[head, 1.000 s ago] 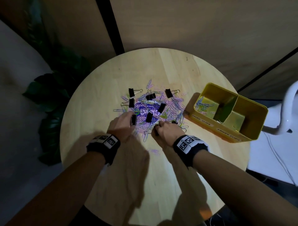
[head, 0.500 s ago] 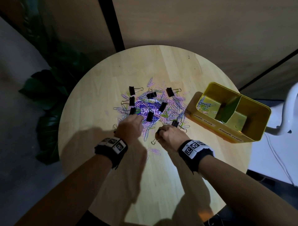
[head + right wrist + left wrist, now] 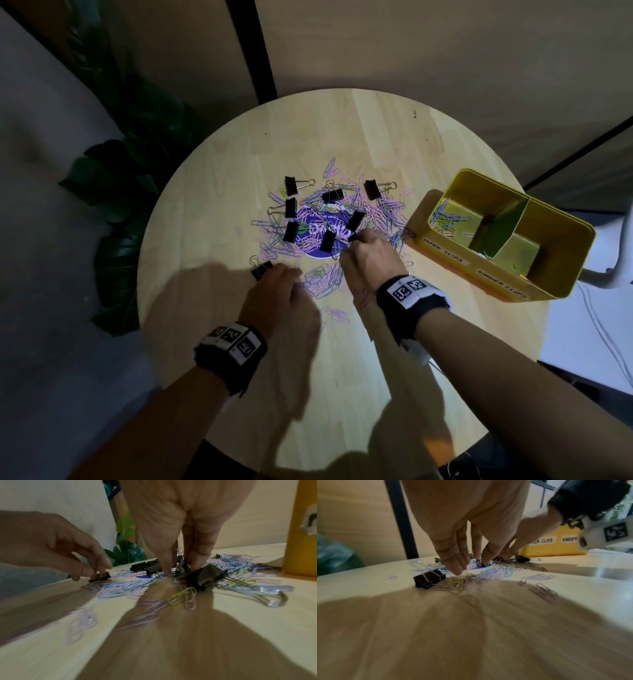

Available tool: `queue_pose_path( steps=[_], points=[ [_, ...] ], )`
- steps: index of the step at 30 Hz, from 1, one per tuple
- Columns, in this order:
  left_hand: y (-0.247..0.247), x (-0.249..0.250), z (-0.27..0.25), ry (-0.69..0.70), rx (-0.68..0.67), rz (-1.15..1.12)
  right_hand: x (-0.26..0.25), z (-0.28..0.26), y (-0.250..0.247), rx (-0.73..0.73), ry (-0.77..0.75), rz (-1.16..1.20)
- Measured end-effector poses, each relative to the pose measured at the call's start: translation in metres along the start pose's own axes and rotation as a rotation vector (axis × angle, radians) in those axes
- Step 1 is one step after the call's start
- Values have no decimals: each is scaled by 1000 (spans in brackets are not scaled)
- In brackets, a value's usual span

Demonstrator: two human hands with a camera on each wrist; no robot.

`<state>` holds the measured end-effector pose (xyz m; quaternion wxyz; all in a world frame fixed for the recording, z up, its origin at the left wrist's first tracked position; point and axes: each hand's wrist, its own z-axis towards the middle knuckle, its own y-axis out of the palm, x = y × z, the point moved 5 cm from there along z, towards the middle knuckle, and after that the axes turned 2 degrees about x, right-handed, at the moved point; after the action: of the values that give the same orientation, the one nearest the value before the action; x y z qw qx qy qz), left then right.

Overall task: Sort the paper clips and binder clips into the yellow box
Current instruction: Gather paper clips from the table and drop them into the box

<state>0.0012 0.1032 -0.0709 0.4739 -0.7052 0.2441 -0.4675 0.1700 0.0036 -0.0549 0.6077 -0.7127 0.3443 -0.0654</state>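
- Left hand (image 3: 277, 298) is low over the near-left edge of the pile, fingers (image 3: 453, 562) pointing down, tips touching loose paper clips right beside a black binder clip (image 3: 262, 269); in the right wrist view the tips seem to sit on that clip, but whether they truly pinch it I cannot tell.
- Right hand (image 3: 368, 255) is down in the middle of the heap, thumb and fingers (image 3: 199, 555) drawn together at the table among the clips; what they close on is hidden, so its grip is unclear too.
- A second binder clip (image 3: 204, 576) lies tipped just beside those right fingers, its wire handles stretched toward the box.
- The pile of paper clips (image 3: 373, 212), pink, blue and green, spreads over the centre of the round wooden table (image 3: 212, 192), partly covering a purple round sticker (image 3: 320, 222).
- More black binder clips sit scattered across the far part of the pile.
- Yellow box (image 3: 579, 246) stands at the right of the table, well apart from the left hand, near the right one; 2 compartments, labels reading "PAPER CLIPS" and "BINDER CLIPS".
- The far-left compartment already holds a handful of paper clips (image 3: 448, 219).
- Green plant leaves (image 3: 116, 192) show beyond the table's left edge.
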Motion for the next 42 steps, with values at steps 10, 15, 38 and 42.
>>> queue_pose_path(
  steps=[10,15,38,42],
  points=[
    [4,10,-10,-195,-81,-53,-31,-56,36,-64,-6,-5],
    [12,25,-3,-69,-145,120,-45,-39,39,-132,43,-38],
    [-39,-8,27,-231,-11,-643,8,-51,11,84,311,778],
    [-59,-3,33,-358,-99,-836,14,-58,-12,178,324,937]
  ],
)
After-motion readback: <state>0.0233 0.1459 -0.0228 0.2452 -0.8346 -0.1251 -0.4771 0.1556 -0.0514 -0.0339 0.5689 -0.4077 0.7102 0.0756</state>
